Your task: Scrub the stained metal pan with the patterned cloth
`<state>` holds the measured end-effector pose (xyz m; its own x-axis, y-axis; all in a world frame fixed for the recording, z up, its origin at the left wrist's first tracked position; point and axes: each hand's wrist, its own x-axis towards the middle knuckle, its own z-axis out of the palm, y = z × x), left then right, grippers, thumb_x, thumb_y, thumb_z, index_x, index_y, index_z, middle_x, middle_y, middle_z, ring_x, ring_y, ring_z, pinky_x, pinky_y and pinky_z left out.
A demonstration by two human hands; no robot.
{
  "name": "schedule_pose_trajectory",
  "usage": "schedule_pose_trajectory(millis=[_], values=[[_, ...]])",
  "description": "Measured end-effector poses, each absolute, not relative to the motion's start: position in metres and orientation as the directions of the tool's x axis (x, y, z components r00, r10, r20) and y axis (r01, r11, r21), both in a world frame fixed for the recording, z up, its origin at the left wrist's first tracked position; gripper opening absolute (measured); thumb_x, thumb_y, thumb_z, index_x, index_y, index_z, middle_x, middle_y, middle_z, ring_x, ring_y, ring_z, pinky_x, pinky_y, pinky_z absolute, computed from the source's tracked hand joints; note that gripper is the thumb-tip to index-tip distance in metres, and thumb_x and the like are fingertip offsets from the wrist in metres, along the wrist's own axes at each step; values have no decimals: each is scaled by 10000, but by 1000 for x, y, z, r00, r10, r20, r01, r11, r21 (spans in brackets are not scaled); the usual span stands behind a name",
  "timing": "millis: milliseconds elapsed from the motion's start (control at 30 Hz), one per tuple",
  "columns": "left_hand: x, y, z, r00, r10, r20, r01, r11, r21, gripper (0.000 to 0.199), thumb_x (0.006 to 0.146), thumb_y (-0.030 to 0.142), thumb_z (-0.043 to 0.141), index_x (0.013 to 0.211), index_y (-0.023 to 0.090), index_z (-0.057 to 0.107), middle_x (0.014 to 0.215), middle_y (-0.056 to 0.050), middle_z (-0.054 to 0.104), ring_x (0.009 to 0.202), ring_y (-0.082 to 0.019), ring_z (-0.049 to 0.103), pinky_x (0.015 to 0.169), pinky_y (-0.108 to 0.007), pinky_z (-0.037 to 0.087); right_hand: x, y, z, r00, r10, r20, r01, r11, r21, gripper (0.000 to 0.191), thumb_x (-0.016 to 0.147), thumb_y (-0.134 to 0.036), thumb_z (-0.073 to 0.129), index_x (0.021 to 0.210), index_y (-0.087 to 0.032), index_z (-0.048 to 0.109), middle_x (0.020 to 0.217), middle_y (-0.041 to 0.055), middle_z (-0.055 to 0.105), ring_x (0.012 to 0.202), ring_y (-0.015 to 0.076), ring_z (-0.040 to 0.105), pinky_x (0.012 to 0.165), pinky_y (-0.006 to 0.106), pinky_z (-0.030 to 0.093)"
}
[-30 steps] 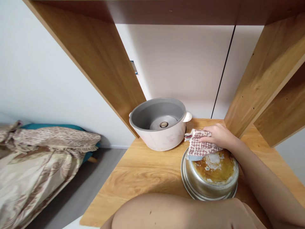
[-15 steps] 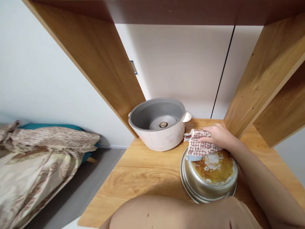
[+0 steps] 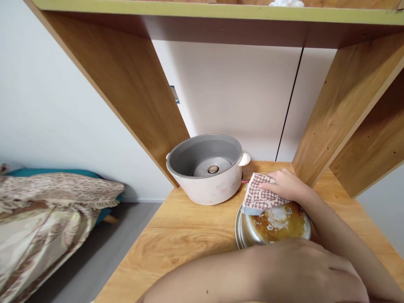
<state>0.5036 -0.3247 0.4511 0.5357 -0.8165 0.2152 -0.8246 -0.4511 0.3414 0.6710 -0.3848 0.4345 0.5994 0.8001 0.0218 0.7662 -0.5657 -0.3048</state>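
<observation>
My right hand is closed on a patterned red-and-white cloth with a pale blue edge. The cloth lies against the far left rim of an upturned metal inner pot, whose base is stained brown and flaking. My left hand is close to the camera, in front of the pot's near side, with its back towards me. Its fingers are mostly hidden and smeared. Left of the pot stands a white rice cooker body without a lid, showing a grey inside and a round metal centre piece.
A wooden desktop carries the pot and cooker. Upright wooden panels flank it, and a shelf crosses above. A bed with a patterned cover stands at the left. A small red strip shows beside the cooker.
My left hand has come into view from below and now covers the pot's near side. The cloth lies flatter under my right hand. The view has tilted up slightly, showing the shelf's front edge.
</observation>
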Motion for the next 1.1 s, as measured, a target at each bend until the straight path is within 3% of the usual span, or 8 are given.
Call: schedule_pose_trajectory(millis=[67,167,333,567,700,800,900,1100], values=[[511,-331,443,556,-789,261,-821,-471,324,153,1068,299,524,1050,252,668,1172,69,716,1020,-111,683,899,-258,541,671,-385,433,615,788,-16,745,-588,-314,535,992,-688,504,845,-235,748,886,94,788,834,255,702,666,314,408],[517,-336,425,590,-773,233,-801,-524,290,102,1026,242,565,1093,217,638,1104,22,722,919,-152,690,758,-312,528,673,-385,429,615,786,-59,731,-596,-333,578,997,-709,463,902,-224,764,961,119,801,879,272,718,699,324,436],[517,-339,411,691,-704,163,-717,-639,280,170,1067,329,495,1074,211,618,962,17,724,734,-172,683,481,-354,313,674,-385,430,618,783,-67,723,-600,-342,567,986,-710,482,872,-221,745,943,115,793,847,262,706,672,322,423],[518,-345,407,713,-691,116,-696,-679,235,376,1080,476,437,967,207,674,827,1,732,673,-196,674,511,-345,298,654,-383,438,514,857,43,852,-504,-139,454,1013,-616,545,917,-221,749,925,104,794,861,275,700,681,329,379],[518,-346,400,694,-710,121,-717,-668,200,405,1072,479,451,922,223,726,760,-14,719,654,-214,669,524,-349,327,648,-382,438,391,919,42,894,-369,-253,421,969,-626,612,1088,-250,759,1124,78,804,1016,298,713,793,346,431],[518,-347,397,699,-704,125,-712,-669,214,412,1076,480,441,943,229,740,758,-19,721,655,-223,675,525,-351,321,652,-382,436,529,848,-32,810,-515,-278,553,968,-695,540,1159,-225,760,1154,116,796,1053,325,711,815,367,443],[518,-349,398,709,-698,100,-699,-677,232,424,1080,490,423,971,233,742,785,-20,729,683,-229,690,520,-357,297,656,-382,436,633,768,-97,739,-637,-219,645,1016,-701,389,1057,-189,780,1087,158,797,1017,331,718,791,373,432],[519,-348,400,717,-696,47,-687,-693,218,437,1085,503,394,993,237,729,807,-11,732,710,-229,693,504,-367,257,652,-381,439,620,783,-52,772,-621,-135,656,1033,-699,348,893,-206,757,955,146,793,917,303,711,728,354,384]])
